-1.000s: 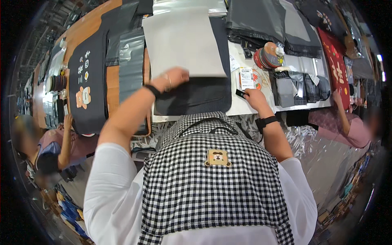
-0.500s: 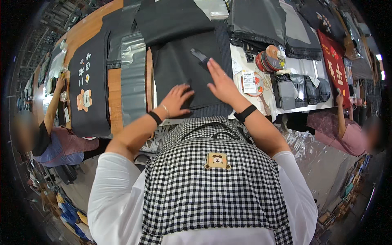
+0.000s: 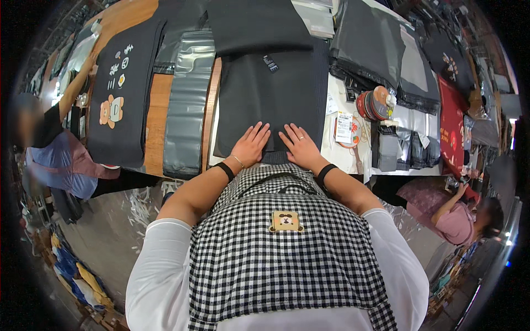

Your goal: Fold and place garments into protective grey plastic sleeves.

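A smooth black mat (image 3: 259,99) lies in front of me, with a small dark tag with pale print (image 3: 270,63) on its upper part. My left hand (image 3: 251,145) rests flat on the mat's near edge, fingers together and stretched out. Beside it, a short gap away, my right hand (image 3: 301,146) lies flat on the same edge. Neither holds anything. Under the smooth mat, ribbed dark fabric (image 3: 319,83) shows along the right side. Another black sheet (image 3: 259,27) covers the far end.
Grey plastic bags (image 3: 189,110) are stacked at left, beside black mats with a bear print (image 3: 118,99). At right are a white label (image 3: 343,128), round coasters (image 3: 375,102) and dark plastic packages (image 3: 367,49). One co-worker (image 3: 61,157) stands at left, another (image 3: 441,209) at right.
Both hands have drawn back toward me to the mat's near edge and come closer together. The right hand has left the tag area. The view has shifted slightly.
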Demonstrator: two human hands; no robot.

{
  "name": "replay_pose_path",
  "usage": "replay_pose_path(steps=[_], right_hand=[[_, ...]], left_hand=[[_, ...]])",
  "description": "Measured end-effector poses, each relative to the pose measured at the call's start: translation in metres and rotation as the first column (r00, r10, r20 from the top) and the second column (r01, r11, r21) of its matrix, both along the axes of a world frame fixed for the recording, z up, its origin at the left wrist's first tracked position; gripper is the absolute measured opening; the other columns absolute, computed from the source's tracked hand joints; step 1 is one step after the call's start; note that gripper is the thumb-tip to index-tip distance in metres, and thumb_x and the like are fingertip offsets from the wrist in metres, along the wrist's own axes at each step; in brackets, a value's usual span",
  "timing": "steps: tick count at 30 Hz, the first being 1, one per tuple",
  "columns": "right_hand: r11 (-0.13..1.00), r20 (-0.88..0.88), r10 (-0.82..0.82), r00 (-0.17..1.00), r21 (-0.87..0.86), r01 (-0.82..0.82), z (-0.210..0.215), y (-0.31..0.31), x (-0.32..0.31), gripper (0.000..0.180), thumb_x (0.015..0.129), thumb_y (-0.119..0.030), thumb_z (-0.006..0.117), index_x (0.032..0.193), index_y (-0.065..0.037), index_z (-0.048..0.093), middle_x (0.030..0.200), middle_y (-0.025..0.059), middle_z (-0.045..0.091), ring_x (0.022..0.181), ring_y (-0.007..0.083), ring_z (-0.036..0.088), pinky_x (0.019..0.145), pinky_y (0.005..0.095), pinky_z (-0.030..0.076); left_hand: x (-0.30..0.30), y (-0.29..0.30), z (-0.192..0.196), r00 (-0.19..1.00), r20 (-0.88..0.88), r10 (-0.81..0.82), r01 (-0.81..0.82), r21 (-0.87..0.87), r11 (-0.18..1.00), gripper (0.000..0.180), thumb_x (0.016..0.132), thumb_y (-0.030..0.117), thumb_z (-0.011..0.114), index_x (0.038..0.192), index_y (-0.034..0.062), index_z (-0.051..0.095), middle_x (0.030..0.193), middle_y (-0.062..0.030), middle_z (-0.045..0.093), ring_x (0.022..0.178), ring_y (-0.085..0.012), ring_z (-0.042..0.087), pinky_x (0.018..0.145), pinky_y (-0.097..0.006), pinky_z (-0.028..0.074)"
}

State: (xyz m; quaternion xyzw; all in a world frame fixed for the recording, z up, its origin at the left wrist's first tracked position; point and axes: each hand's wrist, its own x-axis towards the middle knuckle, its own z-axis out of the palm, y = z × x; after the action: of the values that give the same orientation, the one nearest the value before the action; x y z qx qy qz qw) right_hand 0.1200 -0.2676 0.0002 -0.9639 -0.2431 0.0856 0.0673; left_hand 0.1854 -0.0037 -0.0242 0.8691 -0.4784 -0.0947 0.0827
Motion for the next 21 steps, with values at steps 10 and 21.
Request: replay_pose_path(steps=[10, 21], right_hand=[[1.0, -0.018, -0.019, 1.0, 0.016, 0.019, 0.0, -0.002, -0.003, 0.088, 0.086, -0.031, 0.081, 0.161, -0.008, 0.041, 0.165, 0.0221, 0.039, 0.153, 0.0383, 0.037, 0.126, 0.0515, 0.034], [0.993, 0.119, 0.114, 0.986, -0.01, -0.114, -0.002, 0.004, 0.01, 0.083, 0.085, -0.027, 0.078, 0.158, -0.006, 0.046, 0.166, 0.0164, 0.042, 0.153, 0.0321, 0.041, 0.126, 0.0485, 0.036]], left_hand=[[0.004, -0.022, 0.01, 0.997, 0.083, 0.004, -0.016, 0.152, 0.988, 0.061, 0.093, 0.024, 0.066, 0.148, 0.0013, 0.052, 0.164, -0.0224, 0.04, 0.154, -0.0415, 0.035, 0.125, -0.061, 0.03], [0.024, -0.017, 0.001, 0.999, 0.049, 0.011, -0.01, -0.02, 1.0, 0.037, 0.097, 0.017, 0.06, 0.132, 0.0036, 0.063, 0.156, -0.0156, 0.054, 0.143, -0.0357, 0.055, 0.109, -0.047, 0.054]])
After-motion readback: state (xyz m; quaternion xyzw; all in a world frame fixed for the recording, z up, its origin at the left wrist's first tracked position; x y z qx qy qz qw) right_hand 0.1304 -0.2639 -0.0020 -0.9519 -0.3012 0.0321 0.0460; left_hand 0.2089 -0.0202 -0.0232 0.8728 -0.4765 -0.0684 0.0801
